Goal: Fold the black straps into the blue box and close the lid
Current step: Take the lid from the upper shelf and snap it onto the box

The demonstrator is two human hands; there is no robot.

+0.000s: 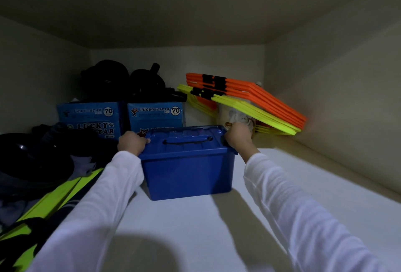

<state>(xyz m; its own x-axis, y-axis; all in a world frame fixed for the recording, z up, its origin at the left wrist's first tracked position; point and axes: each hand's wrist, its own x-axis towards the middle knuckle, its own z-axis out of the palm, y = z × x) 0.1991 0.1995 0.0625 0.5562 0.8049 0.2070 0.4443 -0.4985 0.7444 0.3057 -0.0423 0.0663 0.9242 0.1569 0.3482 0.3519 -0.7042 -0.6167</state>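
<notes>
A blue plastic box [188, 174] stands on a white shelf, with its blue lid [186, 141] lying shut on top. A moulded handle runs across the lid. My left hand [132, 142] grips the lid's left edge, thumb on top. My right hand [237, 136] grips the right edge at the black side latch. Both arms wear white sleeves. No black straps show around the box; its inside is hidden by the lid.
Two blue "Lucky Star" paper boxes [156, 115] stand behind, with black gear [121, 80] piled on them. Orange and yellow flat frames [256, 102] lean at the back right. Dark items and lime-green pieces [54, 202] lie at the left. The cupboard wall [336, 109] rises at the right.
</notes>
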